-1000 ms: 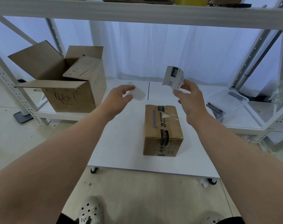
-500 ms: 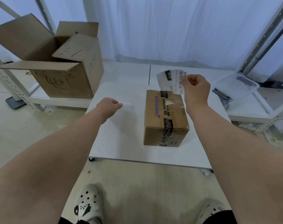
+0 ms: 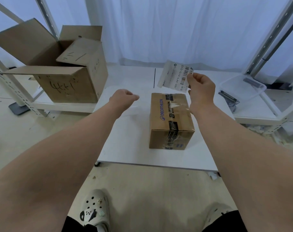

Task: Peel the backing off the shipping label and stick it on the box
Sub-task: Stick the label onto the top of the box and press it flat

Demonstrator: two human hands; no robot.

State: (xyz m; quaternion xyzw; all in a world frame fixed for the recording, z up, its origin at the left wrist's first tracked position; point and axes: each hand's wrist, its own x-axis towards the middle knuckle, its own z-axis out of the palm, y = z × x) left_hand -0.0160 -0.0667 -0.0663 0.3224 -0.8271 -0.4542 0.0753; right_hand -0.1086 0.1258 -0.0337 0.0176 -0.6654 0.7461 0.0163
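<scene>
I see the right hand (image 3: pixel 201 91) up in the air behind the box (image 3: pixel 171 119), and its thumb and fingers pinch one end of the shipping label (image 3: pixel 175 75). The label hangs free above the far edge of the box and does not touch it. It bends a little. The left hand (image 3: pixel 124 97) is curled up over the white table (image 3: pixel 125 148), to the left of the box. There may be a thin, pale sheet under it, maybe the backing, but it is too faint for me to tell if the hand holds anything. I think the sticking step comes next. Here is what could go wrong. The label is held at one end only, so the loose end could flop, fold over and stick to itself or to a finger. It could also land crooked. The top of the box has shiny, wrinkled tape on it, so the label might bubble or not hold well there.
</scene>
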